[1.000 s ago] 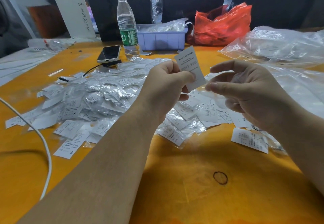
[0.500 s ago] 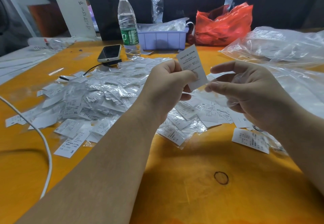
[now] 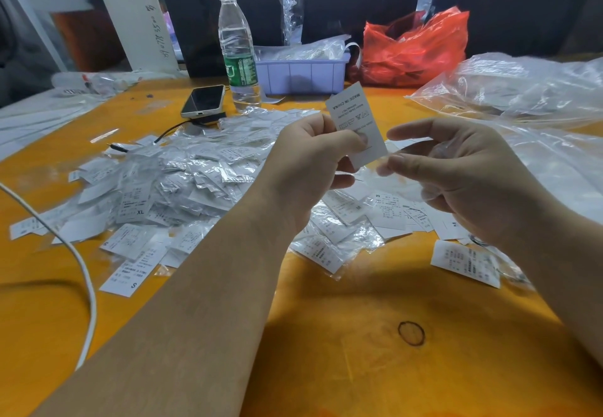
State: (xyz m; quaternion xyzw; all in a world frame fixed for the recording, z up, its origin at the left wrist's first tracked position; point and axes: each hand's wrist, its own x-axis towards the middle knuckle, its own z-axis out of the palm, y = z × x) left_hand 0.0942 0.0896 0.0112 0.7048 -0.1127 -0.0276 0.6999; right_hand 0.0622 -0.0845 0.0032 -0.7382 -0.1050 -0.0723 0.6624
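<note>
My left hand [image 3: 310, 162] pinches a white care label [image 3: 352, 113] printed "MADE IN CHINA", holding it upright above the orange table [image 3: 326, 335]. My right hand [image 3: 463, 175] is just to its right, fingers curled around a small clear plastic sleeve [image 3: 401, 184] that looks faint and blurred. Its fingertips almost touch the label's lower right corner. Under both hands lies a wide heap of white size labels [image 3: 182, 181], several of them in clear sleeves.
At the back stand a water bottle [image 3: 238, 54], a phone [image 3: 204, 100], a purple bin [image 3: 303, 73] and a red bag [image 3: 414, 47]. Large clear bags [image 3: 522, 90] fill the right. A white cable [image 3: 85, 273] crosses the left; a black rubber band [image 3: 411, 333] lies near the front.
Both hands stay almost where they were. My right hand's fingertips have edged slightly closer to the label's lower corner.
</note>
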